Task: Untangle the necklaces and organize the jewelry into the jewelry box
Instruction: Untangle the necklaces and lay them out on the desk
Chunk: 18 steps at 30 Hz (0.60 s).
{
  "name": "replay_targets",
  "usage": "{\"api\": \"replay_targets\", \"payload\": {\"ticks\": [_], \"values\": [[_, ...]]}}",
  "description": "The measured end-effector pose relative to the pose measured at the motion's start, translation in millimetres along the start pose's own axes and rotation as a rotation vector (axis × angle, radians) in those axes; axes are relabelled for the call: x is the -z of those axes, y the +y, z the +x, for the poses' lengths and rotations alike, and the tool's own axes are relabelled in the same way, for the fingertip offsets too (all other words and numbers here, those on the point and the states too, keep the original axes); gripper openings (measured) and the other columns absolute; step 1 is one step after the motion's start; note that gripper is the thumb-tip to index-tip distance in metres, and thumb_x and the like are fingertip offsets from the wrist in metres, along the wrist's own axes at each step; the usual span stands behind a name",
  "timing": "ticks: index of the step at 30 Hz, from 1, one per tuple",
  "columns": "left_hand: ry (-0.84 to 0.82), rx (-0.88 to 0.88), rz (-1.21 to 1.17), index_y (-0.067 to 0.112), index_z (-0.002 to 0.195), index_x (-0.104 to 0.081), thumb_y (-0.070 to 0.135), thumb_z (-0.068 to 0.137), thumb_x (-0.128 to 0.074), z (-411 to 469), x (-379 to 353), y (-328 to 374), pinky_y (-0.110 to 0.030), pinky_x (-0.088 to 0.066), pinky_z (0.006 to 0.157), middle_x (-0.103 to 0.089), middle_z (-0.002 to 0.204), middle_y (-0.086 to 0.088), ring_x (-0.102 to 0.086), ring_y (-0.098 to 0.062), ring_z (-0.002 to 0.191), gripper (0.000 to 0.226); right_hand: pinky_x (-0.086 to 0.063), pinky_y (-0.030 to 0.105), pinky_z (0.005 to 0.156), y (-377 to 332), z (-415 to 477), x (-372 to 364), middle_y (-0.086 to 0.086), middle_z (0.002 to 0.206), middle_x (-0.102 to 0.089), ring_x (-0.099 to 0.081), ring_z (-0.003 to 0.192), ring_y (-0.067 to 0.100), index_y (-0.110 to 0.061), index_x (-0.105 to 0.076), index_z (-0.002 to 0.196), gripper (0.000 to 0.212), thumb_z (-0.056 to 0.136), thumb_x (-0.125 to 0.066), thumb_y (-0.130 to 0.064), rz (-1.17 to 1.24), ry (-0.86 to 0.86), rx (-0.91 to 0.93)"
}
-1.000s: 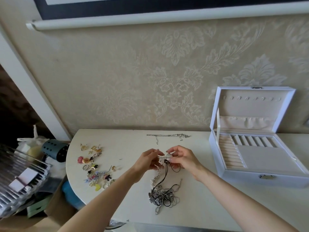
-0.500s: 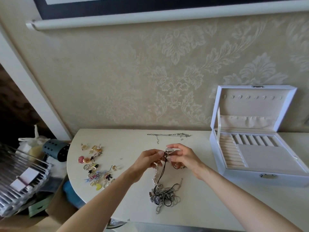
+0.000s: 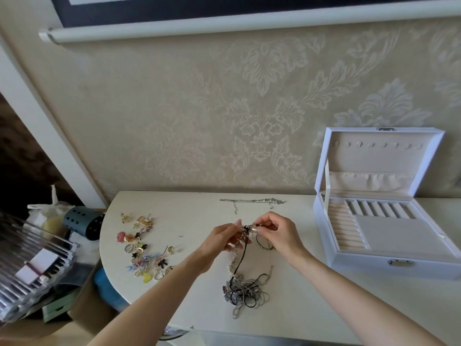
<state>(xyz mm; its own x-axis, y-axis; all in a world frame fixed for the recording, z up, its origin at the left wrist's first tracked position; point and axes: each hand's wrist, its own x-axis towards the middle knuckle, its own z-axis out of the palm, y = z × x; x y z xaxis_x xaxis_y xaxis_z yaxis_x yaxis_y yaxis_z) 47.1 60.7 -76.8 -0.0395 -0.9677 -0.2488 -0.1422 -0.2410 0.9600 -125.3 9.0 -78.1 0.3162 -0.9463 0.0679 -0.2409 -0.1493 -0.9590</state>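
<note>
A: Where's the tangle (image 3: 245, 289)?
B: Lower centre on the desk (image 3: 199, 283); both hands' fingers (image 3: 234, 227) pinch a cord (image 3: 243, 250) rising from it.
A: Advice?
B: Tease gently, never yank.

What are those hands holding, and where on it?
Both hands pinch the upper end of the tangled necklaces; the clump rests on the table.

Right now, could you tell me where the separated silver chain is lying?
In the head view, the silver chain lies stretched along the table's far edge by the wall, beyond both hands, left of the open jewelry box.
</note>
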Motion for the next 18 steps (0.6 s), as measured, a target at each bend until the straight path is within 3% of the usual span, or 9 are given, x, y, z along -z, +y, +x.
{"api": "replay_targets", "payload": {"ticks": [5, 9, 13, 16, 18], "values": [[0.012, -0.024, 0.051, 0.012, 0.105, -0.063, 0.027, 0.090, -0.061, 0.6, 4.6, -3.4, -0.022, -0.038, 0.067, -0.069, 0.087, 0.002, -0.056, -0.008, 0.072, 0.021, -0.045, 0.010, 0.063, -1.3, 3.9, 2.2, -0.007, 0.068, -0.067, -0.059, 0.064, 0.000, -0.016, -0.070, 0.073, 0.015, 0.077, -0.072, -0.002, 0.056, 0.057, -0.010], [-0.026, -0.069, 0.079, 0.011, 0.106, -0.063, 0.010, 0.086, -0.066, 0.3, 5.9, -4.2, -0.010, -0.037, 0.059, -0.062, 0.080, 0.005, -0.055, 0.000, 0.066, 0.021, -0.045, 0.013, 0.062, 1.6, 7.8, 4.4, -0.003, 0.072, -0.066, -0.058, 0.066, 0.006, -0.016, -0.068, 0.076, 0.012, 0.080, -0.071, -0.005, 0.062, 0.061, -0.058], [-0.010, -0.125, 0.017, 0.008, 0.107, -0.059, 0.006, 0.088, -0.062, -0.9, 6.0, -5.1, -0.015, -0.042, 0.065, -0.064, 0.087, -0.004, -0.064, -0.013, 0.075, 0.020, -0.041, 0.013, 0.050, 4.1, 7.2, 4.5, 0.003, 0.067, -0.065, -0.053, 0.051, 0.003, -0.009, -0.065, 0.081, 0.004, 0.084, -0.068, -0.009, 0.073, 0.087, -0.098], [0.001, -0.136, -0.054, 0.010, 0.098, -0.054, 0.002, 0.089, -0.060, -1.5, 7.0, -5.7, -0.016, -0.041, 0.067, -0.064, 0.090, -0.006, -0.061, -0.012, 0.077, 0.014, -0.039, 0.015, 0.046, 5.8, 6.6, 5.2, 0.004, 0.060, -0.062, -0.050, 0.045, 0.005, -0.007, -0.064, 0.080, 0.008, 0.084, -0.069, -0.012, 0.072, 0.111, -0.140], [0.005, -0.134, -0.101, 0.014, 0.095, -0.056, 0.010, 0.086, -0.065, -1.9, 9.0, -7.4, -0.021, -0.042, 0.073, -0.067, 0.103, -0.006, -0.058, -0.010, 0.084, 0.013, -0.037, 0.018, 0.045, 6.3, 6.4, 6.2, 0.006, 0.060, -0.063, -0.047, 0.044, 0.008, -0.007, -0.063, 0.079, 0.010, 0.085, -0.068, -0.014, 0.072, 0.097, -0.162]]}}
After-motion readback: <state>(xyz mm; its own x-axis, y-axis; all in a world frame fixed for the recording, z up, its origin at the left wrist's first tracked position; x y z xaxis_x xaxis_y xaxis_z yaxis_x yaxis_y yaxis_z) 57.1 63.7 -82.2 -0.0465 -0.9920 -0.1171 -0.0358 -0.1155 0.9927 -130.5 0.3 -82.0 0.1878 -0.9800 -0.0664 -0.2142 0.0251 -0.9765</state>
